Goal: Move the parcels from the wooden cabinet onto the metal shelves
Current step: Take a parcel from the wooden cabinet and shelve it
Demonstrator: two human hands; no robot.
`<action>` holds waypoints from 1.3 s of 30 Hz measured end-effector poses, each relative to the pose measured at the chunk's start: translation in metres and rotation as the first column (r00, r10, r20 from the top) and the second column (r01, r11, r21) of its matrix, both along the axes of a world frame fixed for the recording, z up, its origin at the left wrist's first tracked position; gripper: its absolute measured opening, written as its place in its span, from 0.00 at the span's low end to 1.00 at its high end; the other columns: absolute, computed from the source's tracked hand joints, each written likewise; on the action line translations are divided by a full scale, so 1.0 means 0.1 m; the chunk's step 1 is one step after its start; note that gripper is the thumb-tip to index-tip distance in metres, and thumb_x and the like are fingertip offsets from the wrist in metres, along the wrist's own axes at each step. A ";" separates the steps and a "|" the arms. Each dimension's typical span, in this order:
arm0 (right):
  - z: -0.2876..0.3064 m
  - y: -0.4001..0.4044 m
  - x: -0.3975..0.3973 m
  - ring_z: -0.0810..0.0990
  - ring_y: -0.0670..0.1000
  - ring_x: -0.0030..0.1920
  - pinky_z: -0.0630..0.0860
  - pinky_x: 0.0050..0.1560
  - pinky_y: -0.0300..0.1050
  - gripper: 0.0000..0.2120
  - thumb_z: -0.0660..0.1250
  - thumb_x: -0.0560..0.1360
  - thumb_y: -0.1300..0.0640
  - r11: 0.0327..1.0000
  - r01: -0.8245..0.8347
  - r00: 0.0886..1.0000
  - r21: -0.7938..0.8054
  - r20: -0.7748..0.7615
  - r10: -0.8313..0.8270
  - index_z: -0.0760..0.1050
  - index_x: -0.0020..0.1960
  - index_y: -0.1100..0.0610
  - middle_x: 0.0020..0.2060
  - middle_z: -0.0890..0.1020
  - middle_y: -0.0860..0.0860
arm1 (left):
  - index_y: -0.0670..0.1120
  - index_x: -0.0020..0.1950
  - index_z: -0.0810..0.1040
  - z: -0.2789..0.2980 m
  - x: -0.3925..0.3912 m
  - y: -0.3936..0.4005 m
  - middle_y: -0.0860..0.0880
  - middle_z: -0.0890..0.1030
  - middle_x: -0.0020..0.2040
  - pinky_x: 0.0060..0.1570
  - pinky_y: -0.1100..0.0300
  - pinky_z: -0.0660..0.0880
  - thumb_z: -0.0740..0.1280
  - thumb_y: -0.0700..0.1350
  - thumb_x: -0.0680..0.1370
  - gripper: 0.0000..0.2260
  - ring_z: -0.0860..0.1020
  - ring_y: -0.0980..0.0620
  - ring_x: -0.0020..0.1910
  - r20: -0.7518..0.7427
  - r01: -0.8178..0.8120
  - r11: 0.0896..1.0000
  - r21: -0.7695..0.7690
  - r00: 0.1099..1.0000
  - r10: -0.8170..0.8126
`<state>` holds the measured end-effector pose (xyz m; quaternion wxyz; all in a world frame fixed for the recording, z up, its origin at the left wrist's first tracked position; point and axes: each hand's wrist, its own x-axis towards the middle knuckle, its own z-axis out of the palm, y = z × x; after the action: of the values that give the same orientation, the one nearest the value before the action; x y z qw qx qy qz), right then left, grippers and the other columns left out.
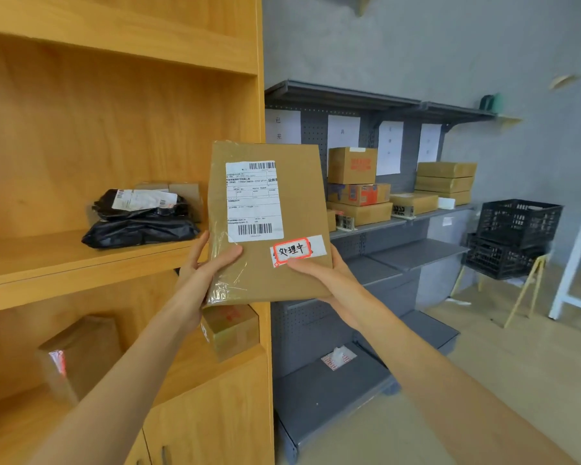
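Observation:
A flat brown cardboard parcel [299, 203] with a white shipping label and a red-framed sticker is held up in front of me, between the wooden cabinet [114, 105] and the grey metal shelves [416, 253]. My left hand [205, 266] grips its lower left edge, thumb on the front. My right hand [319, 270] grips its lower right corner, thumb just below the sticker. Black bagged parcels [138, 219] lie on the cabinet's middle shelf. Two brown boxes [230, 330] [81, 354] sit on the shelf below.
Several cardboard boxes [359, 186] [445, 181] are stacked on the upper metal shelf under paper signs. A small white packet [337, 359] lies on the bottom shelf. Black plastic crates [514, 233] stand on a stool at right, beside a white table frame [574, 263].

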<state>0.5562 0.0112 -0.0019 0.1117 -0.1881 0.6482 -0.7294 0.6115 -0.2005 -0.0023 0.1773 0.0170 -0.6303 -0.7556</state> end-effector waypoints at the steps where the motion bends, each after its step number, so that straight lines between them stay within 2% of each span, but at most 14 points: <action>1: 0.00 0.05 -0.03 0.79 0.48 0.59 0.73 0.65 0.52 0.38 0.78 0.66 0.53 1.000 0.009 1.000 0.008 -0.008 -0.009 0.65 0.71 0.43 0.57 0.82 0.45 | 0.60 0.74 0.62 0.00 -0.04 0.06 0.51 0.84 0.53 0.41 0.56 0.78 0.79 0.54 0.57 0.47 0.84 0.50 0.48 -0.001 0.001 1.000 0.002 1.000 -0.001; 4: 0.00 0.25 -0.14 0.79 0.47 0.59 0.73 0.65 0.51 0.39 0.78 0.65 0.55 0.999 0.033 0.999 0.006 -0.018 -0.033 0.64 0.71 0.44 0.57 0.82 0.44 | 0.61 0.74 0.61 0.01 -0.16 0.25 0.49 0.82 0.56 0.45 0.54 0.78 0.79 0.56 0.55 0.50 0.83 0.49 0.49 0.002 0.013 1.000 -0.010 1.000 -0.013; 7: 0.00 0.50 -0.27 0.79 0.47 0.59 0.73 0.65 0.51 0.41 0.79 0.64 0.53 0.999 0.049 0.998 0.005 -0.028 -0.049 0.64 0.72 0.44 0.57 0.81 0.44 | 0.61 0.74 0.61 0.02 -0.33 0.48 0.49 0.82 0.56 0.51 0.51 0.78 0.78 0.54 0.59 0.46 0.83 0.48 0.50 0.000 0.031 0.999 -0.013 1.000 -0.031; 10: 0.01 0.80 -0.45 0.79 0.47 0.59 0.73 0.65 0.51 0.39 0.79 0.65 0.54 0.998 0.063 0.997 0.003 -0.035 -0.063 0.65 0.71 0.44 0.57 0.82 0.45 | 0.61 0.73 0.61 0.04 -0.53 0.75 0.49 0.82 0.56 0.55 0.48 0.77 0.79 0.55 0.58 0.47 0.83 0.48 0.51 0.000 0.046 0.999 -0.029 0.999 -0.046; 15: 0.05 1.44 -0.84 0.80 0.47 0.57 0.74 0.63 0.51 0.36 0.78 0.66 0.55 0.995 0.099 0.994 -0.008 -0.042 -0.099 0.66 0.70 0.44 0.55 0.82 0.44 | 0.60 0.74 0.61 0.09 -0.97 1.40 0.49 0.82 0.57 0.48 0.54 0.77 0.80 0.53 0.61 0.45 0.83 0.49 0.52 -0.011 0.050 0.998 -0.022 0.999 -0.050; 18: 0.09 1.88 -1.12 0.80 0.47 0.57 0.74 0.63 0.52 0.35 0.78 0.66 0.55 0.994 0.105 0.993 -0.010 -0.058 -0.105 0.66 0.69 0.43 0.55 0.82 0.44 | 0.61 0.73 0.63 0.12 -1.27 1.82 0.50 0.81 0.59 0.56 0.48 0.76 0.81 0.58 0.55 0.49 0.82 0.48 0.54 -0.015 0.068 0.997 -0.040 0.998 -0.068; 20: 0.12 2.18 -1.32 0.81 0.48 0.56 0.76 0.62 0.53 0.36 0.78 0.66 0.55 0.994 0.110 0.993 -0.018 -0.050 -0.111 0.67 0.69 0.44 0.55 0.82 0.44 | 0.60 0.73 0.63 0.13 -1.46 2.11 0.52 0.80 0.60 0.59 0.47 0.75 0.80 0.58 0.57 0.48 0.81 0.50 0.55 -0.028 0.071 0.997 -0.040 0.997 -0.073; 22: 0.14 2.45 -1.53 0.81 0.48 0.56 0.76 0.61 0.54 0.38 0.80 0.64 0.54 0.993 0.115 0.992 -0.016 -0.046 -0.115 0.66 0.69 0.44 0.55 0.82 0.45 | 0.58 0.74 0.62 0.13 -1.66 2.38 0.53 0.80 0.60 0.60 0.48 0.75 0.78 0.56 0.60 0.45 0.81 0.52 0.55 -0.035 0.065 0.997 -0.033 0.997 -0.067; 25: 0.18 2.80 -1.83 0.81 0.49 0.56 0.77 0.60 0.56 0.42 0.81 0.61 0.51 0.992 0.126 0.991 -0.012 -0.040 -0.126 0.66 0.70 0.44 0.56 0.82 0.45 | 0.58 0.74 0.62 0.11 -1.95 2.76 0.55 0.81 0.59 0.60 0.46 0.75 0.78 0.58 0.60 0.45 0.82 0.53 0.54 -0.025 0.070 0.997 -0.024 0.997 -0.071; 28: 0.18 3.10 -2.10 0.81 0.49 0.56 0.76 0.61 0.55 0.47 0.82 0.53 0.46 0.988 0.157 0.987 0.001 -0.043 -0.157 0.68 0.69 0.44 0.56 0.82 0.45 | 0.58 0.74 0.61 0.09 -2.25 3.10 0.55 0.82 0.55 0.60 0.45 0.74 0.79 0.58 0.60 0.46 0.82 0.52 0.52 0.014 0.051 0.999 -0.010 0.999 -0.051; 32: 0.12 3.48 -2.53 0.79 0.49 0.59 0.74 0.63 0.56 0.48 0.81 0.49 0.41 0.981 0.192 0.981 0.001 -0.038 -0.192 0.69 0.68 0.42 0.57 0.81 0.43 | 0.55 0.75 0.60 0.05 -2.72 3.49 0.54 0.84 0.53 0.61 0.47 0.74 0.78 0.56 0.62 0.46 0.83 0.52 0.51 0.028 0.058 0.998 0.000 0.998 -0.058; 36: 0.05 3.82 -3.03 0.79 0.49 0.59 0.74 0.63 0.56 0.47 0.81 0.50 0.41 0.978 0.210 0.977 0.016 -0.030 -0.209 0.70 0.67 0.42 0.57 0.81 0.43 | 0.54 0.75 0.60 -0.01 -3.28 3.85 0.52 0.82 0.56 0.59 0.48 0.76 0.77 0.55 0.63 0.44 0.82 0.52 0.51 0.041 0.072 0.997 -0.013 0.997 -0.072; 39: 0.02 4.08 -3.52 0.80 0.48 0.57 0.77 0.60 0.55 0.40 0.81 0.59 0.46 0.977 0.212 0.977 0.023 -0.029 -0.211 0.69 0.68 0.44 0.57 0.81 0.45 | 0.53 0.74 0.61 -0.06 -3.83 4.04 0.51 0.81 0.59 0.60 0.48 0.75 0.80 0.58 0.59 0.48 0.82 0.51 0.53 0.059 0.101 0.995 -0.012 0.993 -0.100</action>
<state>0.2040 0.4195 -0.0002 0.0274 -0.1261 0.6755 -0.7260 0.2281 0.2035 -0.0087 0.1207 0.0057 -0.6408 -0.7581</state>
